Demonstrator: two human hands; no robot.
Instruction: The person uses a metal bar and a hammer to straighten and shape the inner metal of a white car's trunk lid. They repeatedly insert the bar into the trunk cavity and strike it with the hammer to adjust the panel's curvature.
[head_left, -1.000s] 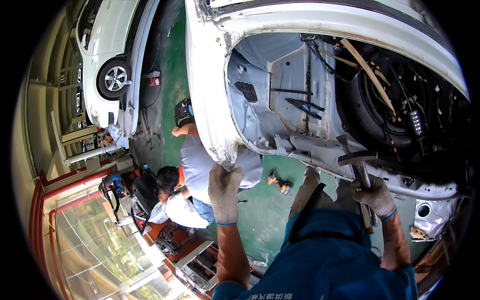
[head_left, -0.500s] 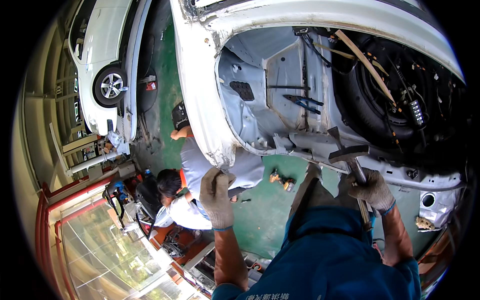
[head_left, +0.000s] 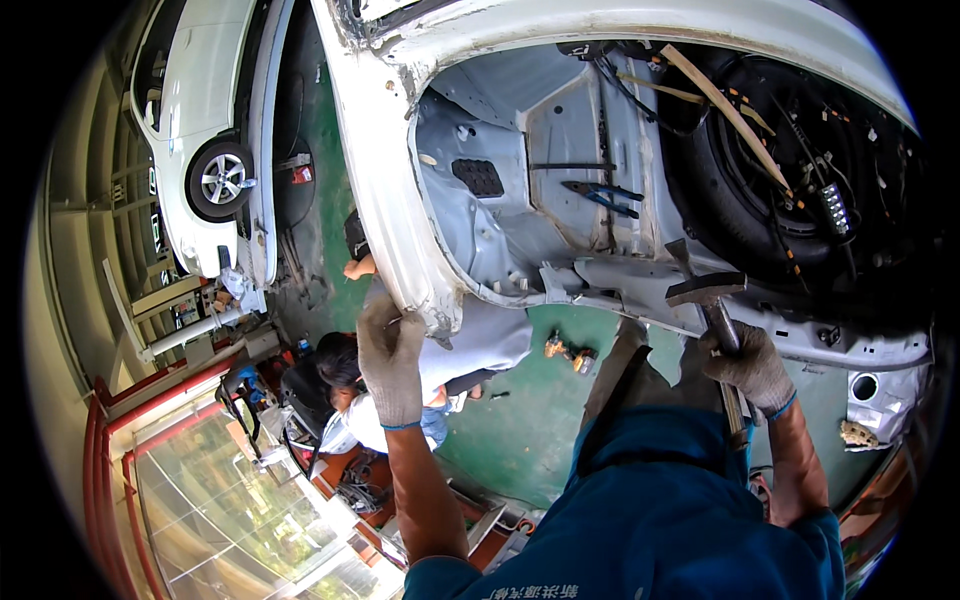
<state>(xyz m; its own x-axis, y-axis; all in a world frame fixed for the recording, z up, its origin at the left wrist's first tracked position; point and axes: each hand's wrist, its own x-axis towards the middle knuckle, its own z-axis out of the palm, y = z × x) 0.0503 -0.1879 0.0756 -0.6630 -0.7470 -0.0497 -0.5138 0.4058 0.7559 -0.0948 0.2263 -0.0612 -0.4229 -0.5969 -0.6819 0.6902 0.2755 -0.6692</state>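
Note:
My left hand [head_left: 391,360], in a pale work glove, is at the lower corner of the white car body panel [head_left: 375,190]. Its fingers are bent and closed at the panel's edge; whatever lies between them is hidden. My gloved right hand [head_left: 748,368] grips a hammer [head_left: 708,288] in front of my waist, head up and handle end below the fist. Beyond the hammer head shows a flat, chisel-like metal blade [head_left: 679,254]; whether the same hand holds it I cannot tell. Inside the opened car body lie blue-handled pliers [head_left: 603,197].
A co-worker [head_left: 345,385] crouches below the panel corner, close to my left hand. A cordless drill [head_left: 570,352] lies on the green floor. Wooden strips [head_left: 730,115] and wiring lie over the dark wheel well at right. Another white car [head_left: 195,110] stands at far left.
My left hand has moved left and slightly up, from the panel's tip to its outer edge. The right hand with the hammer has shifted slightly right. The whole view has moved a little.

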